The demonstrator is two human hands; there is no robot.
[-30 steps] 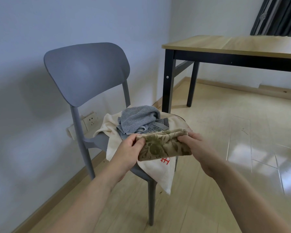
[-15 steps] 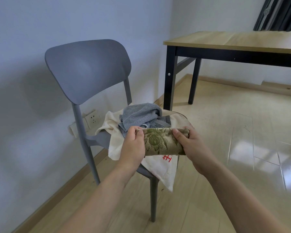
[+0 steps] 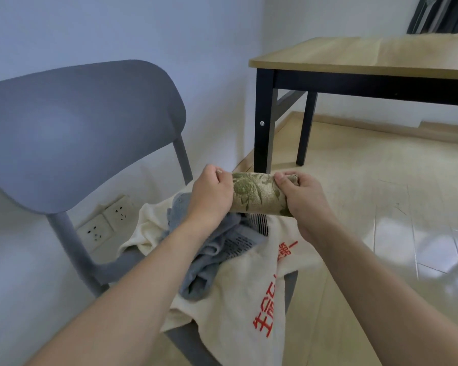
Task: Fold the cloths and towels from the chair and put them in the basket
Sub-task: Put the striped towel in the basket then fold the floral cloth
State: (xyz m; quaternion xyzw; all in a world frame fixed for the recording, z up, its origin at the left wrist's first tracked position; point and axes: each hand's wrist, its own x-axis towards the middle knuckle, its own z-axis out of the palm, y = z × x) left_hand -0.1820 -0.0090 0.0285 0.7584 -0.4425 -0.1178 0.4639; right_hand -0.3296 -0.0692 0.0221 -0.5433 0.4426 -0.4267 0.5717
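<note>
A small green floral cloth (image 3: 257,194), folded into a narrow band, is held in the air above the chair seat. My left hand (image 3: 209,194) grips its left end and my right hand (image 3: 302,199) grips its right end. Below them, on the grey chair (image 3: 72,133), lie a grey towel (image 3: 209,249) and a cream cloth with red lettering (image 3: 249,299) that hangs over the seat's front edge. No basket is in view.
A wooden table with black legs (image 3: 354,56) stands at the back right. White wall sockets (image 3: 106,220) sit low on the wall behind the chair. Light wooden floor (image 3: 381,207) spreads to the right.
The view has moved closer to the chair. Both hands have come closer together on the green cloth, which is now a shorter, tighter fold.
</note>
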